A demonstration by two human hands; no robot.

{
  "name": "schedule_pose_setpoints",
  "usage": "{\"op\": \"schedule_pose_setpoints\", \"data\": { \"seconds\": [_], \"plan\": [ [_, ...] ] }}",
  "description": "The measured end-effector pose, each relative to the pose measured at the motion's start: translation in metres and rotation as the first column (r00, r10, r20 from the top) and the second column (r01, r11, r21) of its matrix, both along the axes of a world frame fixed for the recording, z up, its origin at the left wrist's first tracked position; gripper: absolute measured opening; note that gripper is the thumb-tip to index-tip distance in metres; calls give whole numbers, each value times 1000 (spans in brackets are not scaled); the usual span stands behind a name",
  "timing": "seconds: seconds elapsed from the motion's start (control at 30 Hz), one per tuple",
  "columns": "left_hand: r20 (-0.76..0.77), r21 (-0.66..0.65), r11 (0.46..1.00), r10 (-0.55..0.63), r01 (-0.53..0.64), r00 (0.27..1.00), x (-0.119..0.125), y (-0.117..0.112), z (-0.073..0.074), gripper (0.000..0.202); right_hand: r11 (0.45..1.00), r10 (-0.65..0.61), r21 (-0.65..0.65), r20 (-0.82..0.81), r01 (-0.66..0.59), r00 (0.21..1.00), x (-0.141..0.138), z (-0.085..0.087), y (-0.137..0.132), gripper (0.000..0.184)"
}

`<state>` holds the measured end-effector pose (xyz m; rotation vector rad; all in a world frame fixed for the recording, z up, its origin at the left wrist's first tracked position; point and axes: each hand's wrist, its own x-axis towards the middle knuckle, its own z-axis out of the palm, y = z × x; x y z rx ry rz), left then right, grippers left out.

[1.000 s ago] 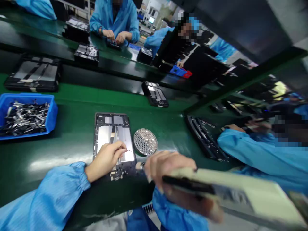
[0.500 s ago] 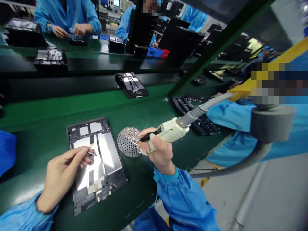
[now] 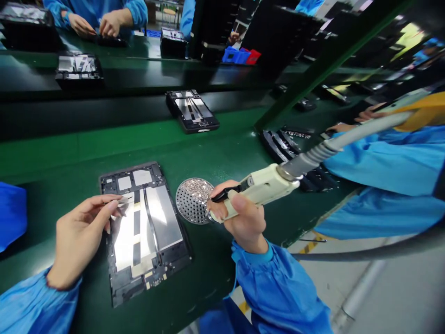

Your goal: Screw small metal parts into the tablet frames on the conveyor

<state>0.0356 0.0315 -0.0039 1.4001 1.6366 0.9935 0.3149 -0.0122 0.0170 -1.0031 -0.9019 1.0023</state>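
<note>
My right hand (image 3: 245,218) is closed round a cream electric screwdriver (image 3: 266,183) with a black lever and a grey cable. The tool slants down to the left, and its lower end is at the right edge of a round perforated screw plate (image 3: 190,212) with many small screws on it. My left hand (image 3: 81,232) pinches a small thin metallic piece (image 3: 125,199) between thumb and fingers, over the left side of an opened tablet (image 3: 163,218). The tablet lies flat with its inside up, showing silver panels and dark strips. I cannot tell whether the piece touches it.
Another opened tablet (image 3: 193,111) lies ahead on the green bench (image 3: 229,153). Curved black parts (image 3: 281,144) are at the right, near a co-worker's blue sleeve (image 3: 375,162). A green post (image 3: 313,65) slants across. A blue bin (image 3: 12,215) stands at the left edge.
My left hand has shifted slightly up and left over the tablet with the thin piece. The screwdriver stays in my right hand by the screw plate. The view has also shifted.
</note>
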Motion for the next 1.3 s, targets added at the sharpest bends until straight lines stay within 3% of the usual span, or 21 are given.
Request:
{"op": "schedule_pose_setpoints", "data": {
  "seconds": [0.27,0.43,0.57,0.67,0.73,0.8,1.0,1.17,1.3],
  "plan": [
    [45,-23,996,90,-89,995,-10,31,-9,32,994,107,3,39,-107,994,1,1,-4,36],
    [73,37,996,82,-85,994,-22,63,-24,20,981,72,176,36,-77,997,7,10,-3,27],
    [-256,158,987,22,19,966,-26,69,-31,11,984,52,170,43,-59,998,-1,22,-3,30],
    [-569,167,970,-51,177,820,-29,66,-36,17,995,37,94,32,-40,999,-13,24,-3,31],
    [-672,145,958,-87,246,736,-32,64,-39,20,996,36,79,29,-39,999,-19,23,-3,33],
    [-697,138,952,-104,275,709,-33,63,-41,22,996,40,79,19,-41,999,-24,23,-3,33],
    [-685,156,909,-182,386,705,-34,61,-43,22,992,65,102,24,-67,998,-33,25,-3,31],
    [-505,188,918,-215,350,836,-36,65,-45,21,983,133,126,32,-136,991,-50,33,10,33],
    [-402,175,945,-187,275,896,-36,74,-45,17,974,183,131,9,-182,983,-80,41,35,34]
  ]
}}
